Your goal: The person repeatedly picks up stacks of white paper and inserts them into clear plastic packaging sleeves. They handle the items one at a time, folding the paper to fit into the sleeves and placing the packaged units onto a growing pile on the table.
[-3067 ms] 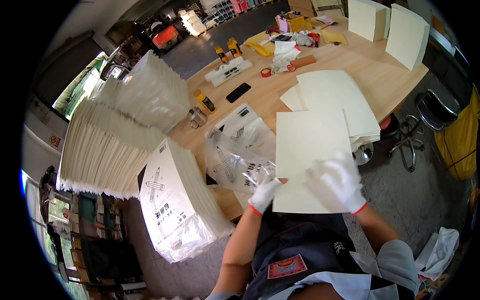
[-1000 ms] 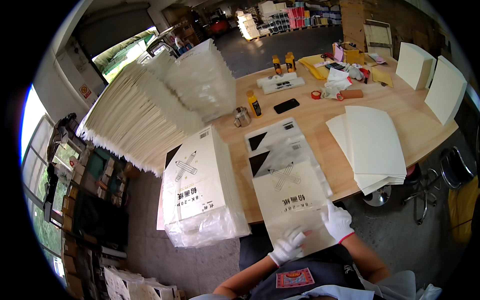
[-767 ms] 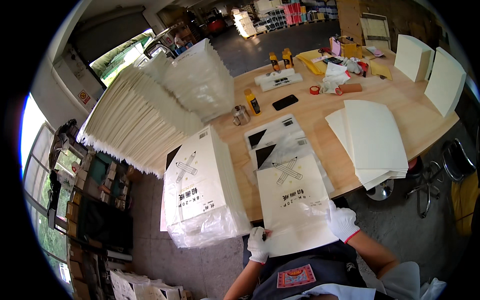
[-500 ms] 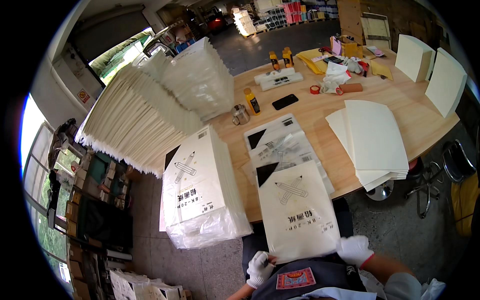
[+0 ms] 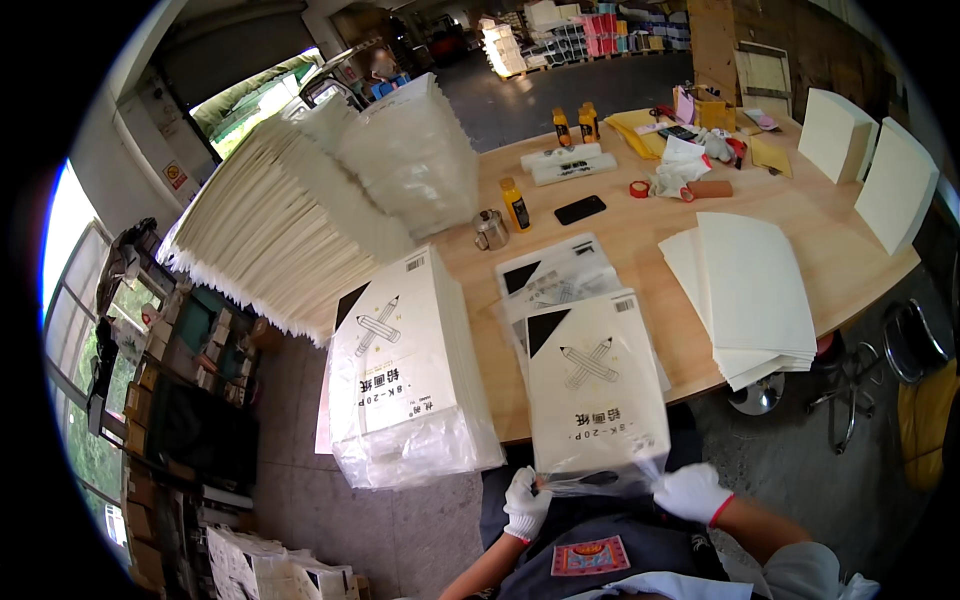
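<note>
In front of me lies a printed clear plastic bag (image 5: pixel 600 420) filled with white paper, marked with crossed pencils and a black corner. Its near end rests off the table edge, above my lap. My left hand (image 5: pixel 525 504), in a white glove, pinches the bag's near left corner. The gloved right hand (image 5: pixel 692 493) has its fingers closed on the near right corner. Loose film stretches between the two hands. Beneath the bag's far end are more printed bags (image 5: pixel 556 268), looking flat. To the left, a tall stack of filled bags (image 5: pixel 400 350) stands at the table edge.
Fanned white paper (image 5: pixel 755 290) lies to the right on the wooden table (image 5: pixel 630 235). Large paper piles (image 5: pixel 280 215) rise at the far left. A glass pot (image 5: pixel 490 230), a bottle (image 5: pixel 515 205) and a phone (image 5: pixel 580 209) stand or lie behind the bags. A stool (image 5: pixel 757 394) is lower right.
The paper has slid away from me, up over the flat bags. A strip of loose clear film now shows between it and my hands, which have both risen slightly.
</note>
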Tool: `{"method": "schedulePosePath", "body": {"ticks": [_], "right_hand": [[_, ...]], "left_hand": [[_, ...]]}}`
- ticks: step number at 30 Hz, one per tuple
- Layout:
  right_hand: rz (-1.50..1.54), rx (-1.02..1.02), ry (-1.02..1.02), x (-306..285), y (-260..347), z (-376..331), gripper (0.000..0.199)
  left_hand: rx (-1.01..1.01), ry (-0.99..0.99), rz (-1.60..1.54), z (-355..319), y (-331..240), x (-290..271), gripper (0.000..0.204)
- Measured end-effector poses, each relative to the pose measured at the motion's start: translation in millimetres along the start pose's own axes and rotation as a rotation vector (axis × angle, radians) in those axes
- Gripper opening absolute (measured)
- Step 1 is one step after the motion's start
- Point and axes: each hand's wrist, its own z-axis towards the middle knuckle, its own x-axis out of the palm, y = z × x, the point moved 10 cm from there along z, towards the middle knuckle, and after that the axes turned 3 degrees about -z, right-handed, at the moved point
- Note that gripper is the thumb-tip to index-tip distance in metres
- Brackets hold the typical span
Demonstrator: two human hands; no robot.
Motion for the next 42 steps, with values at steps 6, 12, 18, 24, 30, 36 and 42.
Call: {"method": "schedulePosePath", "body": {"ticks": [6, 12, 18, 24, 30, 36, 42], "right_hand": [[1.472, 0.384, -0.030, 21, -79, 22, 0.044], [1.859, 0.255, -0.398, 109, -70, 103, 0.028], [2.057, 0.312, -0.475, 92, -53, 136, 0.033], [1.780, 0.328, -0.614, 92, -54, 161, 0.037], [1.667, 0.338, -0.630, 89, -53, 160, 0.040], [1.910, 0.114, -0.488, 39, -67, 142, 0.038], [1.869, 0.161, -0.226, 42, -97, 108, 0.030]], "left_hand": [[-0.075, -0.145, -0.025, 5, 37, -19, 0.019], [-0.080, -0.199, 0.028, 9, 17, -34, 0.020], [-0.474, -0.194, -0.003, -73, 82, -67, 0.022], [-0.707, 0.471, -0.961, -47, 20, 83, 0.058], [-0.179, 0.377, -0.283, 4, -20, 105, 0.018], [0.022, 0.815, -0.511, -23, -53, 95, 0.010], [-1.161, 0.097, -1.119, -55, 150, 46, 0.057]]}}
